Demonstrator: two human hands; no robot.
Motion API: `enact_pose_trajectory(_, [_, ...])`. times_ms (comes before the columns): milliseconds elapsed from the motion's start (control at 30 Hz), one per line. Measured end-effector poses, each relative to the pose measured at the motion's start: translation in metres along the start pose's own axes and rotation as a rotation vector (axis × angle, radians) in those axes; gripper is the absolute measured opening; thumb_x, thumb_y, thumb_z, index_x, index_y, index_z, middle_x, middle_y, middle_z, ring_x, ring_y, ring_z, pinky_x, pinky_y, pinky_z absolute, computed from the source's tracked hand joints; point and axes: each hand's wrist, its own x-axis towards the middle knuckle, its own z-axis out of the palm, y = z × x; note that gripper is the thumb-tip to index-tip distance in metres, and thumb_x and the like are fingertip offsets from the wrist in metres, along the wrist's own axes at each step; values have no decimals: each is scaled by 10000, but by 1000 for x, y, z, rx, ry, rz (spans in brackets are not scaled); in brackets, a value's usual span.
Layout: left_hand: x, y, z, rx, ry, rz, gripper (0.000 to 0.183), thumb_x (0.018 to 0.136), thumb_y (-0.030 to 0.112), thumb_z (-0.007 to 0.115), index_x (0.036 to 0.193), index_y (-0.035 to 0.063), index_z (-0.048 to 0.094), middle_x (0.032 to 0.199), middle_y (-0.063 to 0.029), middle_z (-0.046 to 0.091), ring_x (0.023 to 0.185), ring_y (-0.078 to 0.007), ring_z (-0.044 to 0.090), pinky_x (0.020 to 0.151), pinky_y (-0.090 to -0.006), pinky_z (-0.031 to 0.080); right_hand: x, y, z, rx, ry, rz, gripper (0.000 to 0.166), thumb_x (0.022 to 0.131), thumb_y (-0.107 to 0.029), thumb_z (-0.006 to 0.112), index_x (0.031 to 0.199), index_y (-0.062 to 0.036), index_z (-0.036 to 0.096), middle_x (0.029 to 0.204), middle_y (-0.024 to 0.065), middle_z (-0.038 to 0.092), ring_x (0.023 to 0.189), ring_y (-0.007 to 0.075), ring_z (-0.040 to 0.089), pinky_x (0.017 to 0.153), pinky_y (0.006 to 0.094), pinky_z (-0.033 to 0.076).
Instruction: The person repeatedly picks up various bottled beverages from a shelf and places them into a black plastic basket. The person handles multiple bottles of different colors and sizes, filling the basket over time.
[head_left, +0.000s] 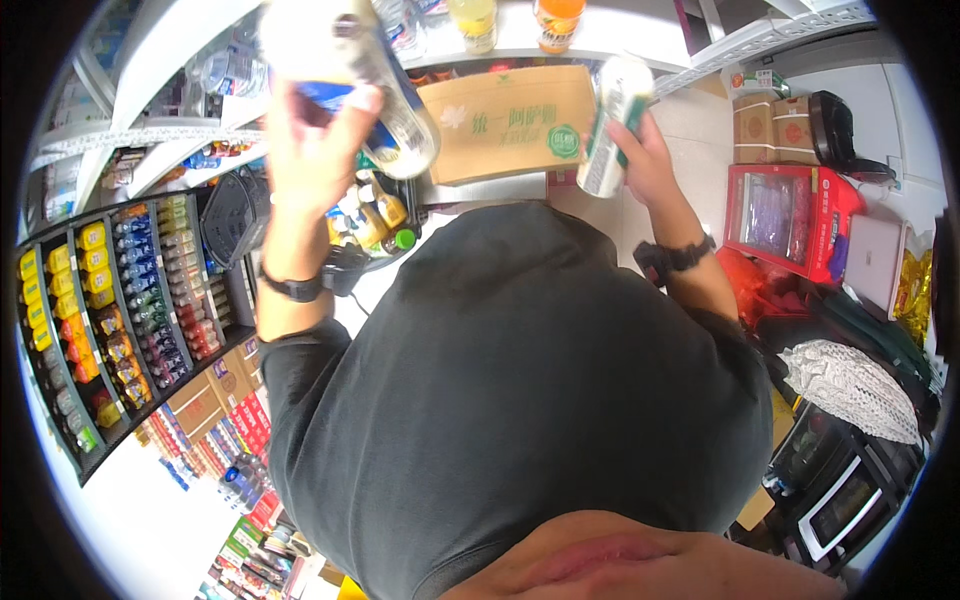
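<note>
My left hand (319, 157) is raised at the upper left, its thumb pressed against a tall white, gold and blue drink can (409, 127). A second pale shape above the fingers is too blurred and bright to tell whether it is another can. On the other side my right hand (649, 157) grips a tall white and green can (606, 142), which is tilted slightly. Between the two hands lies a brown cardboard carton (517, 124) with green printing, just below the shelf edge. My palms and some fingers are hidden behind the cans.
On the white shelf (630, 34) stand a yellow drink bottle (474, 26) and an orange one (559, 26). Below my left forearm is a container with several bottles (371, 217). A stocked drinks rack (135, 300) fills the left. Red packaging (784, 217) and a white mesh cloth (851, 390) lie right.
</note>
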Motion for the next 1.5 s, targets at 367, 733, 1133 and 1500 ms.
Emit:
enact_pose_trajectory(367, [-38, -244, 69, 464, -193, -681, 790, 839, 640, 764, 1191, -63, 685, 1098, -254, 771, 1022, -351, 769, 917, -422, 589, 130, 127, 87, -1010, 37, 280, 664, 760, -523, 857, 1088, 45, 750, 994, 226, 778, 925, 320, 782, 831, 409, 603])
enact_pose_trajectory(733, [-33, -266, 65, 579, -360, -640, 937, 786, 795, 763, 1217, -36, 703, 1171, -283, 754, 1132, -392, 742, 959, -464, 577, 121, 141, 105, -1211, -87, -171, 510, 900, -517, 765, 1178, -91, 737, 1066, 227, 752, 1021, 416, 726, 867, 492, 581])
enact_pose_trajectory(1133, [-29, -240, 76, 638, -317, -716, 973, 895, 806, 607, 1318, -70, 637, 1250, -300, 718, 1229, -418, 686, 1049, -453, 517, 69, -41, 60, -930, -356, -61, 661, 969, -335, 763, 1490, 6, 540, 1332, 231, 682, 1175, 323, 708, 986, 419, 560])
enact_pose_trajectory(1500, [-18, -193, 82, 767, -148, -582, 715, 975, 653, 614, 1302, 23, 694, 1227, -252, 715, 1159, -446, 678, 1013, -502, 529, 290, -441, -13, -950, 501, -704, 953, 876, -301, 837, 1598, 33, 312, 1370, 332, 640, 1210, 423, 670, 1014, 422, 581])
